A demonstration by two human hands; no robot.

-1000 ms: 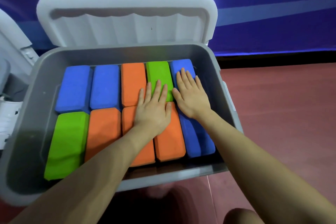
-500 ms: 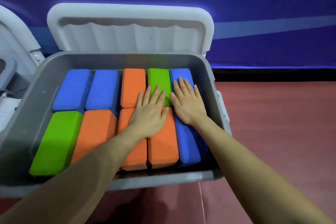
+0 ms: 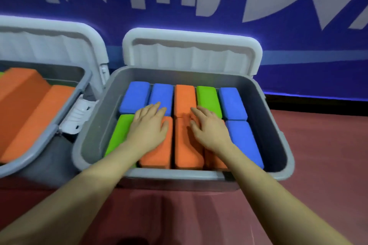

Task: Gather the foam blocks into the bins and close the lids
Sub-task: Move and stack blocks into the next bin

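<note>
Your left hand lies flat inside the grey bin, fingers straight and slightly spread, palm down on the orange block of the near row, fingertips reaching onto the blue block behind it; it holds nothing. Your right hand is likewise flat and spread, resting on the near-row orange blocks toward the bin's right half, its fingertips at the edge of the far orange block and the green block; it grips nothing either. The foam blocks fill the bin in two rows: far row blue, blue, orange, green, blue; near row green, then orange blocks, then blue at the bin's right wall. The bin's white lid stands open, upright behind the bin's far wall. Just left of the bin sits a second grey bin, holding large orange blocks, its own lid also raised. Both bins rest on a reddish floor, with a blue banner wall behind the bin.
</note>
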